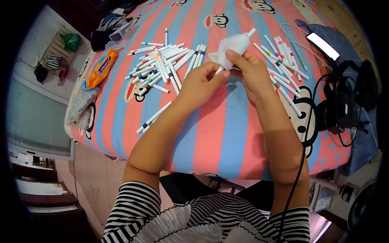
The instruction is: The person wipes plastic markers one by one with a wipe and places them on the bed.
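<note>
Far left wall: slatted rack (54, 45) with a green bag (71, 41), crinkled and rounded; below it, a smooth translucent panel (38, 113).
Left edge of bed: clear plastic box (122, 31), glossy; orange packet (101, 68), soft film with blue lettering; pale checked cloth (83, 108), crumpled.
Bedspread (202, 139): fabric, pink and blue stripes, printed with cartoon monkey faces, spread beneath everything handled.
Left marker pile (152, 65): slim white cylinders with coloured bands, criss-crossed and overlapping; a few lie side by side near the left hand; two more lie apart, nearer the body.
Left hand (204, 84): thumb and fingers drawn together in a pinch at the lower end of the held marker; fingertips partly hidden.
Held marker (252, 32): white, smooth, slender, slanted up to the right; above the bedspread, between the two hands; its middle covered by the cloth, its colour band not visible.
White cloth (234, 45): soft, matte, finely textured, bunched around the marker.
Right hand (248, 72): thumb pressed on the cloth, fingers curled beneath, gripping it; some fingers hidden.
Right marker group (281, 60): white barrels, several banded red or pink, loosely fanned just beside the right hand.
Far right: phone (323, 46), flat, screen lit white; black strapped gear (346, 105), tangled; black cord (298, 176) crossing in front of the right arm.
</note>
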The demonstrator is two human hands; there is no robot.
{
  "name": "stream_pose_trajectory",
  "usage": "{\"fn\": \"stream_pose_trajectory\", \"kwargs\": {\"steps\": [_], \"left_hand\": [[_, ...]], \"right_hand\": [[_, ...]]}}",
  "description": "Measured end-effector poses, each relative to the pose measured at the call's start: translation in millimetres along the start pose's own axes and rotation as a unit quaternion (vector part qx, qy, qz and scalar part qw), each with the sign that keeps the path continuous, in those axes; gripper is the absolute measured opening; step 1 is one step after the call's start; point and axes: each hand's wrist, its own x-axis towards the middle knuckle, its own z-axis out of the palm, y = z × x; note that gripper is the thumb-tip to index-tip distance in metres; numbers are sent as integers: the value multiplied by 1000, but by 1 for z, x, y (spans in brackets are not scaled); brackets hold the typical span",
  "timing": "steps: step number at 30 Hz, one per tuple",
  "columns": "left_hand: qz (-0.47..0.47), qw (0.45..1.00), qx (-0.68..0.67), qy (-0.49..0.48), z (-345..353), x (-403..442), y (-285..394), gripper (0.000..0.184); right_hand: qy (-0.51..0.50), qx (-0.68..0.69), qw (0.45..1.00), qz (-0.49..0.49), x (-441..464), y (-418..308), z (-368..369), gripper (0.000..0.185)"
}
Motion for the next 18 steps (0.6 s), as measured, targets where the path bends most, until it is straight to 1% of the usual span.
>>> {"fn": "stream_pose_trajectory", "kwargs": {"steps": [2,4,7,8,10,11,14,15,18], "left_hand": [[0,1000,-13,10,1,-1,2,20],[-3,999,-36,27,1,-1,5,17],[12,1000,-17,22,-1,-3,7,21],[5,1000,12,16,-3,-4,10,22],[-10,998,69,5,-5,-5,14,25],[-3,998,64,4,-5,-5,14,27],[21,999,43,12,-5,-3,8,30],[29,999,33,20,-4,-2,6,31],[31,999,5,30,-5,-1,6,32]], "right_hand": [[22,27,999,-13,3,4,0,32],[22,30,999,-10,2,3,1,32],[21,24,999,-12,3,1,-2,31],[20,20,999,-14,3,0,-5,31],[64,58,996,-32,4,-7,-9,31],[85,76,993,-41,5,-10,-11,31],[101,118,987,-46,11,-12,-25,31],[101,144,983,-60,12,-13,-27,29],[105,150,981,-71,12,-16,-29,27]]}}
